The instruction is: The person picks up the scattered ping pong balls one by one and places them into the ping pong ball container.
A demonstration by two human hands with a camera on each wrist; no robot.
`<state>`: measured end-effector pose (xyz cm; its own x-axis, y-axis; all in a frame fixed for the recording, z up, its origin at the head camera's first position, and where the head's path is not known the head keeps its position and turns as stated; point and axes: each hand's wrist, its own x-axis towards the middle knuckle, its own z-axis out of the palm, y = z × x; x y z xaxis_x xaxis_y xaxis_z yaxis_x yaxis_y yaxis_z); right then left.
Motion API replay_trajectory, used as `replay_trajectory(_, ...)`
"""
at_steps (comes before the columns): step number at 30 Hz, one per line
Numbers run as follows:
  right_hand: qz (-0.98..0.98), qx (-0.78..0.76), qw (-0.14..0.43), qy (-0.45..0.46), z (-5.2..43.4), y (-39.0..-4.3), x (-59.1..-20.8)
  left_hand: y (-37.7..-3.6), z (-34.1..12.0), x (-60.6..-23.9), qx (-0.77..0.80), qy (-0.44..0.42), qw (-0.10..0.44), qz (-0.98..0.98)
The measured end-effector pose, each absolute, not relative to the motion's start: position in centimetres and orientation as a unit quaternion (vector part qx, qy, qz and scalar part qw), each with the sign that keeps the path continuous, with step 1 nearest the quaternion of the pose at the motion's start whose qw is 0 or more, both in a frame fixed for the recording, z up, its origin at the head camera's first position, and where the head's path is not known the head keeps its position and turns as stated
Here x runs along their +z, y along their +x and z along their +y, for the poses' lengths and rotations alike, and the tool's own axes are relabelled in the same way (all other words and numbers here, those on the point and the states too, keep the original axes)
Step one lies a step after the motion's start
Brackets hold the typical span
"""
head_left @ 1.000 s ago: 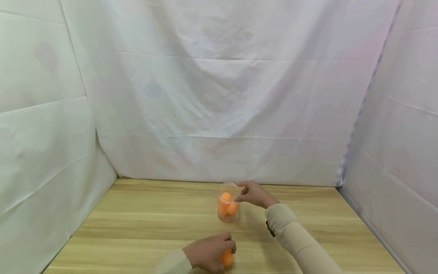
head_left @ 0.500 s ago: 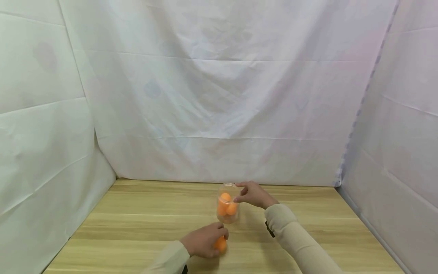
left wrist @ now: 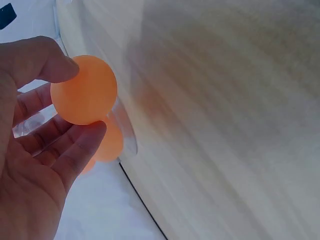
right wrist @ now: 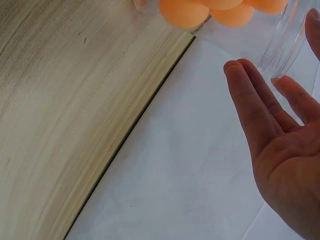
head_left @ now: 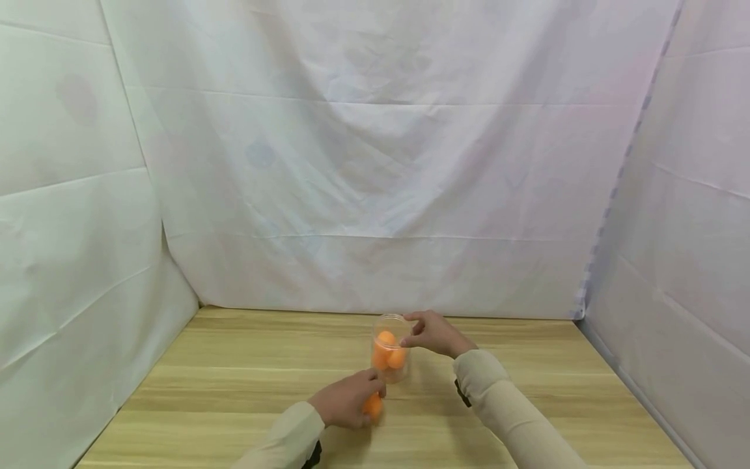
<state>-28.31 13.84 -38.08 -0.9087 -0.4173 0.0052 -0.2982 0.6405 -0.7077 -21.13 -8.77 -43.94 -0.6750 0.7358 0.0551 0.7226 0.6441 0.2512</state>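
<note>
Between the thumb and fingers of my left hand [head_left: 346, 399] is an orange ping-pong ball [left wrist: 84, 90], held low over the table just in front of a clear plastic jar [head_left: 379, 327]. The jar stands upright and open at the top, with several orange ping-pong balls [head_left: 385, 352] inside. At its right side my right hand [head_left: 436, 334] grips the rim with thumb and index finger. In the right wrist view the other fingers [right wrist: 247, 100] extend free of the jar wall. The left hand hides part of the jar's base in the head view.
A wood-grain table [head_left: 246, 371] lies under everything. White cloth [head_left: 375, 163] hangs along its back edge, and more cloth encloses the left and right sides.
My left hand has carried its ping-pong ball away from me and slightly left, closer to the jar. The right hand and jar have stayed practically still.
</note>
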Motion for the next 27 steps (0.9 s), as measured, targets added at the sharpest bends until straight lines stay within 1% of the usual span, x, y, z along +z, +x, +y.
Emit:
replay_trajectory(6,0.901,-0.375,0.078,-0.203,14.0,-28.5,-38.2,-21.9,-8.8,-43.0,0.141,0.387,0.027,0.911)
replay_trajectory(17,0.904,-0.373,0.076,-0.196,13.8,-28.4,-38.3,-22.7,-9.4,-42.5,0.149,0.356,0.031,0.922)
replay_trajectory(27,0.904,-0.372,0.072,-0.2,13.9,-28.4,-38.3,-23.4,-10.0,-42.1,0.162,0.355,0.014,0.92)
